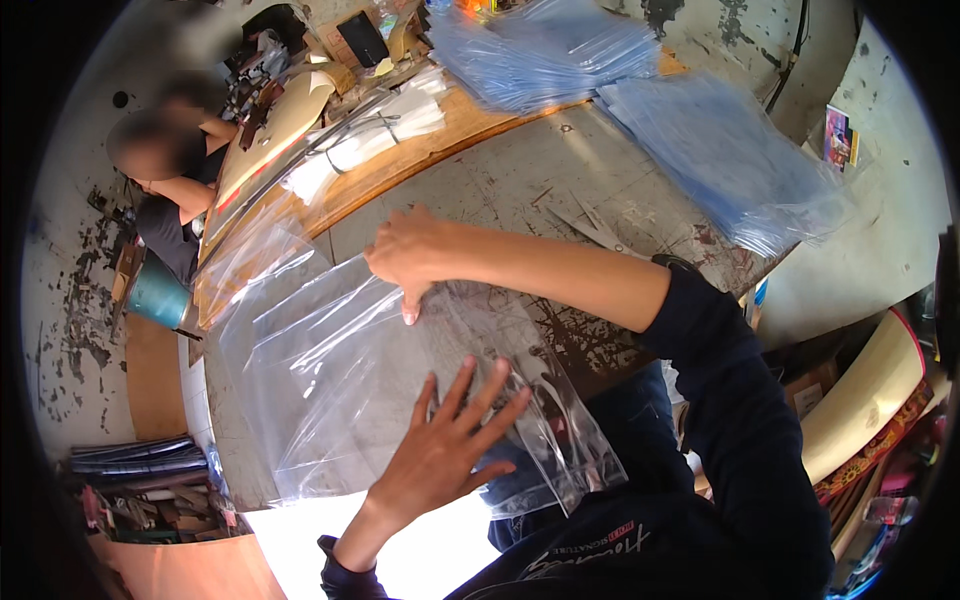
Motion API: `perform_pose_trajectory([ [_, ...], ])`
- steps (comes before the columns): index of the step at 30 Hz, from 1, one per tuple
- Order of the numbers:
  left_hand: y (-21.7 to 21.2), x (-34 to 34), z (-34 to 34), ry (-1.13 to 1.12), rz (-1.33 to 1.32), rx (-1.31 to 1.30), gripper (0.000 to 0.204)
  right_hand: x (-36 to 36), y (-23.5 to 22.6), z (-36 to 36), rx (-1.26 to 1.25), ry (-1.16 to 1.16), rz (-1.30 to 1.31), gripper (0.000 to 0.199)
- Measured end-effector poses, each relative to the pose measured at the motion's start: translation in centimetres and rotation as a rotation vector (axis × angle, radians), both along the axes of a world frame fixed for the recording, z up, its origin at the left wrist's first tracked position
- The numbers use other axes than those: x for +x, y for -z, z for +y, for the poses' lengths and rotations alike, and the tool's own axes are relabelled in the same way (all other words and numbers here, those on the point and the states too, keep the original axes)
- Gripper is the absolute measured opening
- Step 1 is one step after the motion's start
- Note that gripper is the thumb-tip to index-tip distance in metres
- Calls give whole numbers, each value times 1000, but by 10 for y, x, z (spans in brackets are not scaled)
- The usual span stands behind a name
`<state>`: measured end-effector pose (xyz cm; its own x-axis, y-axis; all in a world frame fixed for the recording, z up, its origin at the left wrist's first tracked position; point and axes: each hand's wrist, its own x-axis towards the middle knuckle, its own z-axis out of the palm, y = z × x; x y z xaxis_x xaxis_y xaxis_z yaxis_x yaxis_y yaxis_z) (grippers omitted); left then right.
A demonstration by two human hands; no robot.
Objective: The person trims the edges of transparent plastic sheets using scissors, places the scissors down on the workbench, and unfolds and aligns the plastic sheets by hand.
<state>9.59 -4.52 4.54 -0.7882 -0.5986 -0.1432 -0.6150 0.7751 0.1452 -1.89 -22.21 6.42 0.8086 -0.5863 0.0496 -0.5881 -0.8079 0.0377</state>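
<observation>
A large clear plastic bag (320, 370) lies flat on the grey worn table (520, 190). My left hand (445, 445) presses down on the bag's near part with fingers spread. My right hand (410, 255) rests on the bag's far edge, fingers bent down and pinching the plastic against the table. More clear plastic sheets lie under and beside the top one.
Two stacks of bluish plastic bags lie at the back (540, 50) and back right (730, 150) of the table. White cable ties (370, 135) sit on a wooden board (400, 170). Another person (165, 170) sits at the far left. Scissors (600, 235) lie near my right forearm.
</observation>
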Motion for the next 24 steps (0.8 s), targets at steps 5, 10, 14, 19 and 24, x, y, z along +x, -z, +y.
perform_pose_trajectory([
  [5, 18, 7, 17, 66, 333, -152, 71, -52, -39, -33, 492, -79, -121, 45],
  [10, 0, 35, 3, -260, 443, -232, 71, -211, -90, 39, 188, 539, -956, 34],
  [14, -3, 45, -10, -412, 398, -244, 75, -384, -94, 118, -281, 896, -1425, 39],
  [19, 12, 36, -5, -395, 105, -122, 87, -450, -31, 196, -244, 1368, -1389, 45],
  [24, 22, 32, -2, -427, 72, -166, 92, -458, 4, 205, -101, 1389, -1135, 41],
])
